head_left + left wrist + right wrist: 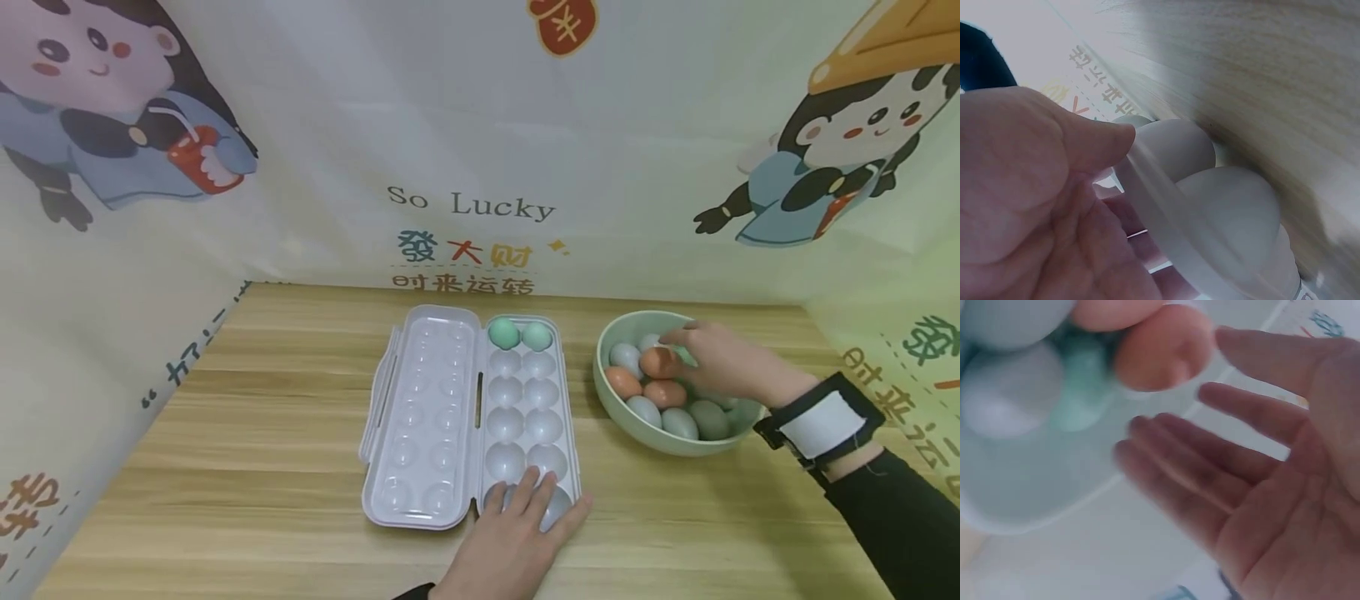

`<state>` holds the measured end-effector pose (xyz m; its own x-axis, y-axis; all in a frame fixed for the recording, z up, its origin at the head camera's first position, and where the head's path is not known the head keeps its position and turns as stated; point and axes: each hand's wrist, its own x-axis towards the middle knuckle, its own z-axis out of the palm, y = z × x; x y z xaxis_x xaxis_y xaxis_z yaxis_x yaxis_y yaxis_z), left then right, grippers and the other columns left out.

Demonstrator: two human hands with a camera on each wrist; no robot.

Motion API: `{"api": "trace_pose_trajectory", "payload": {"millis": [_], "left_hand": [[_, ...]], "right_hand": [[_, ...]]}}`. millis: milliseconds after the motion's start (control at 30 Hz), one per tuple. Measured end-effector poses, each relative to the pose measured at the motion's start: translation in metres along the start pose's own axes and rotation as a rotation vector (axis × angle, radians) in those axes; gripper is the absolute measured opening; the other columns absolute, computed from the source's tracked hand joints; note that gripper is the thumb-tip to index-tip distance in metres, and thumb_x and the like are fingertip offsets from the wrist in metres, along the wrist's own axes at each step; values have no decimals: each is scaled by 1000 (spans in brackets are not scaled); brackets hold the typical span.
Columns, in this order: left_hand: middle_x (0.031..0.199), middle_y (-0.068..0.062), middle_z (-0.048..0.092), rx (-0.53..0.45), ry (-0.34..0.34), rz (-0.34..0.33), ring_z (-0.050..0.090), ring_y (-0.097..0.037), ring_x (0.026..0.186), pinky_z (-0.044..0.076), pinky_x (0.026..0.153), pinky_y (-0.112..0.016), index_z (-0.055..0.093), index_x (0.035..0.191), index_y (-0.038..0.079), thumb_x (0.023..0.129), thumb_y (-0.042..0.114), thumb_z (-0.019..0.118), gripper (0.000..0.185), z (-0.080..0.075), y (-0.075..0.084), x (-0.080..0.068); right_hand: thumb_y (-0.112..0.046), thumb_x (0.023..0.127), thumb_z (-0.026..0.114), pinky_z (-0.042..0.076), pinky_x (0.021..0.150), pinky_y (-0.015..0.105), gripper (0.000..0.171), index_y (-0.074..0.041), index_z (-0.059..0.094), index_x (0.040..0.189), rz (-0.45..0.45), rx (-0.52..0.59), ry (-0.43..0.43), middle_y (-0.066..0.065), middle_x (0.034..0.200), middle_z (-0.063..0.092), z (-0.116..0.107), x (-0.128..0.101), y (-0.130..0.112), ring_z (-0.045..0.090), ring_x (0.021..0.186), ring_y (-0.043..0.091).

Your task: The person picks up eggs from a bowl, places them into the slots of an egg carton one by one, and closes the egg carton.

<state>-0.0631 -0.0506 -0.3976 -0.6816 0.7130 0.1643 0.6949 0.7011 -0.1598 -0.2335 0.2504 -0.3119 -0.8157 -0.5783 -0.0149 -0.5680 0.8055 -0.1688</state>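
My left hand [517,529] lies on the near end of a white plastic egg carton, its fingers spread over the cups [506,423]. In the left wrist view the thumb [1107,144] rests against the carton's rim, and the rounded undersides of the cups [1229,212] bulge beyond it. Two green eggs [504,333] sit in the far row. My right hand [720,358] reaches into a pale green bowl [697,448]. In the right wrist view its fingers are extended and apart, with the thumb tip right at an orange-brown egg [1160,353].
The carton's lid [427,400] lies folded back on the left. Around the orange-brown eggs [665,394] in the bowl are pale bluish eggs [679,423] and a grey-green egg [708,419]. A printed cloth backdrop [322,167] rises behind the wood-grain table [262,433].
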Motion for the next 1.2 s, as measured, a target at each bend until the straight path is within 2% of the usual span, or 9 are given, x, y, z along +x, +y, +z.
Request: {"api": "trace_pose_trajectory", "payload": {"millis": [167,233,333,433,567,667,867,1067,1200], "left_hand": [[138,-12,52,0,3,1,47,-29,129,46,90,-44,44,149,28,86,60,61,73,1,0,0],[138,-11,52,4,11,1,47,-29,129,46,90,-44,44,148,29,85,61,60,73,2,-1,0],[137,-12,52,11,25,2,47,-29,128,46,89,-44,46,148,29,85,60,62,72,2,-1,0],[137,-12,52,11,24,2,48,-29,128,46,89,-44,46,148,28,86,58,62,70,2,-2,0],[139,-12,51,-1,-8,3,46,-30,129,47,90,-44,44,149,29,84,67,58,77,1,-2,-1],[140,-12,50,-5,-23,5,46,-30,130,47,90,-44,42,150,29,82,74,53,83,1,-3,-1],[140,-13,49,2,-15,5,46,-30,129,47,90,-44,42,150,29,81,78,49,85,1,-3,-1],[140,-13,49,-6,-22,1,46,-31,130,47,90,-45,41,151,29,81,79,48,86,1,-3,-1],[140,-13,50,7,-25,13,46,-31,129,48,89,-45,41,151,28,81,80,45,87,2,-4,-1]], "right_hand": [[-12,88,74,54,74,44,34,8,67,115,-48,82,-45,17,104,70,-6,10,17,67,90,30],[-10,87,75,54,71,43,32,7,69,113,-65,95,-59,16,101,70,-8,13,19,68,87,30],[-9,86,74,54,74,45,30,6,69,112,-76,114,-88,15,100,71,-11,18,21,67,90,33],[-13,89,73,53,77,47,31,4,69,114,-35,141,-139,13,99,70,-11,23,20,66,92,32],[-21,90,72,51,80,48,32,0,70,115,15,165,-187,9,101,70,-9,24,20,64,96,31],[-22,91,71,50,82,49,31,-1,71,115,28,190,-191,9,103,69,-6,23,23,64,98,32],[-15,91,67,50,82,50,30,2,69,116,61,228,-173,12,104,69,-2,21,27,63,99,33],[-31,88,75,50,82,50,43,2,69,115,79,268,-175,10,104,70,-2,22,29,64,98,30],[-31,86,77,50,81,46,46,4,68,115,65,317,-174,7,102,70,-1,22,29,64,94,25]]}}
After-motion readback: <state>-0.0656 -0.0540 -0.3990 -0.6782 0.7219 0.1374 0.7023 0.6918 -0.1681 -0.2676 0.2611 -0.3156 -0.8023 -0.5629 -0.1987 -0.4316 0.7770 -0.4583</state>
